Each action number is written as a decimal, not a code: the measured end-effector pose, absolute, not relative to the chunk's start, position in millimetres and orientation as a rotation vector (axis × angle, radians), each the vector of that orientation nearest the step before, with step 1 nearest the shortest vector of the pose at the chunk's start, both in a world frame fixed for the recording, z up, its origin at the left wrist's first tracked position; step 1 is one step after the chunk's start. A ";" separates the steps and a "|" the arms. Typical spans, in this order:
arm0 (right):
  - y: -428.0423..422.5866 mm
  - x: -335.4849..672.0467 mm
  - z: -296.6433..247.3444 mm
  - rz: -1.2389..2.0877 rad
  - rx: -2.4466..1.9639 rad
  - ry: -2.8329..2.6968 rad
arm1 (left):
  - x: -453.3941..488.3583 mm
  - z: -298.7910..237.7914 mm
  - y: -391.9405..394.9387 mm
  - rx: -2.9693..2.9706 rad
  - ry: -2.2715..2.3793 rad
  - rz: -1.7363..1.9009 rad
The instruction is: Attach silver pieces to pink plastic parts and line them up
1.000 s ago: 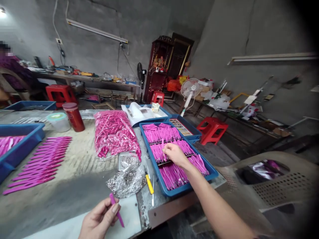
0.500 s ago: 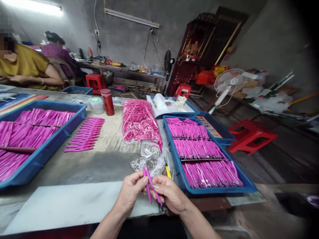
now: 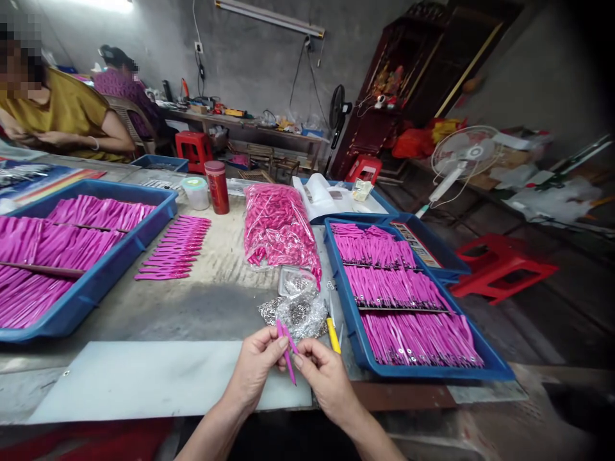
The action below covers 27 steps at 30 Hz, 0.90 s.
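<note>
In front of me, my left hand (image 3: 257,362) pinches a slim magenta piece (image 3: 289,366) between thumb and fingers, its tapered end hanging below the grip. My right hand (image 3: 323,374) is closed on a second magenta length (image 3: 289,337), which crosses close to the first; whether the two are joined I cannot tell. Just beyond my fingers lies a clear plastic bag (image 3: 302,315) of small shiny metal parts. A yellow-handled tool (image 3: 333,334) rests to the right of that bag.
Blue trays of magenta pieces stand left (image 3: 166,202) and right (image 3: 355,358). Between them lie a row of magenta pieces (image 3: 175,248) and a bag of pink parts (image 3: 278,224). A red jar (image 3: 218,186) stands behind. A white sheet (image 3: 139,378) covers the near edge. A co-worker (image 3: 72,115) sits far left.
My right hand has shifted its grip and now covers most of the lower part of its magenta length. The left hand still pinches its piece. The whole view has swung slightly left.
</note>
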State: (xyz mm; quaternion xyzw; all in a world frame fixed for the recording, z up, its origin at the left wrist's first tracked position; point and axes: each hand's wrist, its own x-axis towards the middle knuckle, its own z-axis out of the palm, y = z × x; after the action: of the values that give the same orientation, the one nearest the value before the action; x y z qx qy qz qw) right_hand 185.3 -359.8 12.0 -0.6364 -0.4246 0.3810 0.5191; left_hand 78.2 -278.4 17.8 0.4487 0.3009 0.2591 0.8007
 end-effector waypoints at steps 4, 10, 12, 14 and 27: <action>-359.7 184.6 9.9 0.793 -1.580 -1.057 | 77.9 13.3 -279.8 0.964 0.633 0.549; -356.7 178.9 10.0 0.956 -1.416 -0.924 | 77.1 14.3 -280.8 0.995 0.648 0.553; -356.3 177.6 10.4 0.969 -1.394 -0.901 | 77.1 16.3 -281.1 0.998 0.655 0.549; -356.4 176.8 10.4 0.969 -1.392 -0.896 | 77.3 17.8 -281.7 0.993 0.658 0.546; -358.8 178.2 2.8 0.922 -1.497 -0.975 | 79.2 20.1 -284.1 0.979 0.686 0.548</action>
State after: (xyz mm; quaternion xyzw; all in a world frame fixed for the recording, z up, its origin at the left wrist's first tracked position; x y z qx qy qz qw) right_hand 178.2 -358.8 2.8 -0.6285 -0.4095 0.3872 0.5361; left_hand 79.2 -284.1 20.1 0.4548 0.3190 0.2548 0.7915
